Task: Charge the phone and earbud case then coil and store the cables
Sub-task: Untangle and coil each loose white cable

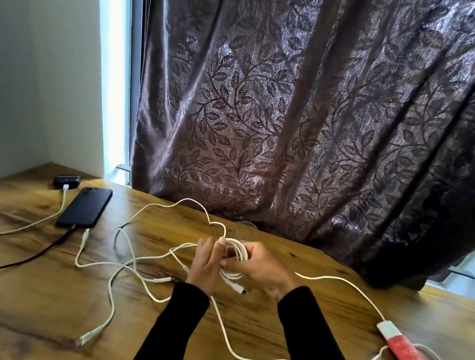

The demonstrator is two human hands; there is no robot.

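White cable point(234, 254) sits half-coiled above the tabletop point(272, 327), the left hand point(206, 262) and right hand point(264, 268) each in a narrow grip pinching its loops so they cannot spring apart.

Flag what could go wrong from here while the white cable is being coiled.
1. The free length of the white cable crosses other loose cables on the table; winding on could drag them into a knot.
2. A clear glass stands right behind the coil held by the left hand and right hand; a tug might tip it.
3. Loops lie near the phone, which has a dark cable plugged in; a snag might unplug it.
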